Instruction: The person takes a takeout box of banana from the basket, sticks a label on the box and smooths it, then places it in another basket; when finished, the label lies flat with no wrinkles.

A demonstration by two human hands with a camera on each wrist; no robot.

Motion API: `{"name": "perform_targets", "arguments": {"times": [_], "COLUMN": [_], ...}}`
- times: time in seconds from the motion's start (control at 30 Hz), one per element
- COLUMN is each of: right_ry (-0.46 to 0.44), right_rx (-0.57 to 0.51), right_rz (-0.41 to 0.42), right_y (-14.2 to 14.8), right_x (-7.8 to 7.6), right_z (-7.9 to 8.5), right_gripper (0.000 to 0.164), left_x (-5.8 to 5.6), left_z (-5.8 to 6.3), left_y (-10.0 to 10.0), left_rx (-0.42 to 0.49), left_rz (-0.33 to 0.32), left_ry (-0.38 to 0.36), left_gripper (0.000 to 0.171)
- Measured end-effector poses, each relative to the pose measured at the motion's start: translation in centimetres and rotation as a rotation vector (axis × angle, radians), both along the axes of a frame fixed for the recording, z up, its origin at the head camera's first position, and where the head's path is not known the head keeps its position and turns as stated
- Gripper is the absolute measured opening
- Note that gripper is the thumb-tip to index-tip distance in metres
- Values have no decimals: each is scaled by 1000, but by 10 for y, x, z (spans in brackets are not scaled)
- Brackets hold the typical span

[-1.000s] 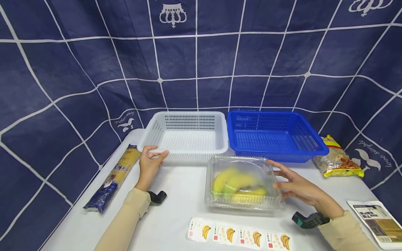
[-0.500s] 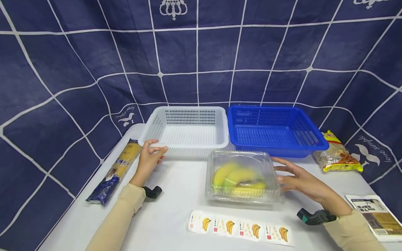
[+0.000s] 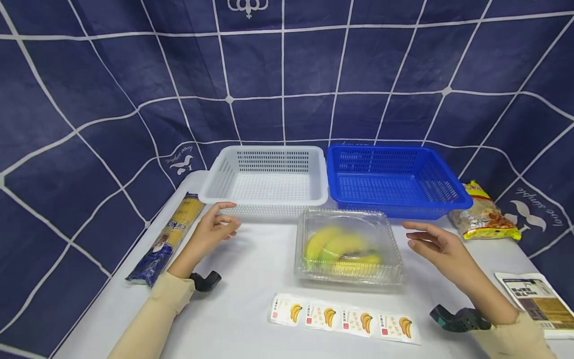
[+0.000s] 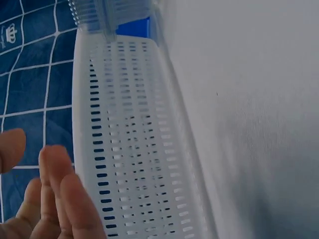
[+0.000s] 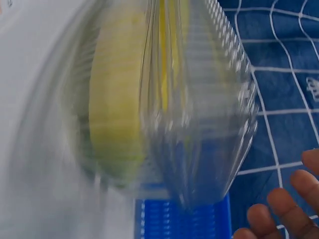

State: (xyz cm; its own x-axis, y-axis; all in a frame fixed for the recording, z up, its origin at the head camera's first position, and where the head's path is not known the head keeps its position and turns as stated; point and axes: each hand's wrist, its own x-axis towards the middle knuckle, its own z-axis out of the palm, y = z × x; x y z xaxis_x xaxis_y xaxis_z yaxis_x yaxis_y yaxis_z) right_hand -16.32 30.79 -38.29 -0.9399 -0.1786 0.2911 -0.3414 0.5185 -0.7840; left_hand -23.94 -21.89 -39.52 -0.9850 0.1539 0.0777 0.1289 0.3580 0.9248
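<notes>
A clear plastic clamshell box (image 3: 390, 244) with yellow-green bananas (image 3: 343, 249) inside stands closed on the table, in front of two baskets. My right hand (image 3: 441, 249) hovers just right of the box, apart from it, fingers loosely bent and holding nothing. In the right wrist view the box (image 5: 199, 149) fills the middle, with the fingertips at the lower right. My left hand (image 3: 213, 229) is by the front left corner of the white basket (image 3: 278, 203), fingers relaxed; it holds nothing. A strip of banana stickers (image 3: 343, 317) lies before the box.
A blue basket (image 3: 403, 204) stands right of the white one. A spaghetti packet (image 3: 168, 239) lies at the left edge. On the right are a yellow-trimmed food bag (image 3: 482, 214) and a flat packet (image 3: 538, 301). A dark blue checked curtain (image 3: 287, 70) hangs behind.
My right hand has drawn off the box's right side, moving right. My left hand has come away from the white basket's rim. The head view has tilted slightly downward.
</notes>
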Motion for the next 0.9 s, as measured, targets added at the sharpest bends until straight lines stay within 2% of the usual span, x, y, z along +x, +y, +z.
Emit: {"name": "perform_targets", "arguments": {"times": [0.1, 0.2, 0.33, 0.43, 0.57, 0.7, 0.8, 0.9], "right_ry": [90, 136, 119, 60, -28, -129, -213, -264], "right_rx": [-22, -76, -196, -267, -253, -227, -225, -215], "right_rz": [7, 79, 236, 354, 452, 560, 650, 704], "right_y": [-11, -21, -32, -38, -49, -59, -68, -78], "right_x": [7, 14, 20, 25, 32, 39, 43, 46], "right_z": [7, 12, 15, 13, 7, -3, -11, -21], "right_gripper": [33, 32, 38, 42, 38, 35, 32, 30], "left_x": [9, 18, 28, 34, 43, 51, 56, 59], "left_z": [0, -1, -4, -8, -12, -13, -13, -13], "left_y": [5, 12, 24, 32, 40, 46, 48, 50], "left_rx": [-68, -142, -203, -227, -283, -354, -378, -386], "left_rz": [-177, -352, -534, -629, -690, -686, -687, -709], "left_ry": [2, 9, -25, -69, -135, -207, -243, -271], "left_gripper": [48, 40, 36, 35, 30, 27, 21, 15]}}
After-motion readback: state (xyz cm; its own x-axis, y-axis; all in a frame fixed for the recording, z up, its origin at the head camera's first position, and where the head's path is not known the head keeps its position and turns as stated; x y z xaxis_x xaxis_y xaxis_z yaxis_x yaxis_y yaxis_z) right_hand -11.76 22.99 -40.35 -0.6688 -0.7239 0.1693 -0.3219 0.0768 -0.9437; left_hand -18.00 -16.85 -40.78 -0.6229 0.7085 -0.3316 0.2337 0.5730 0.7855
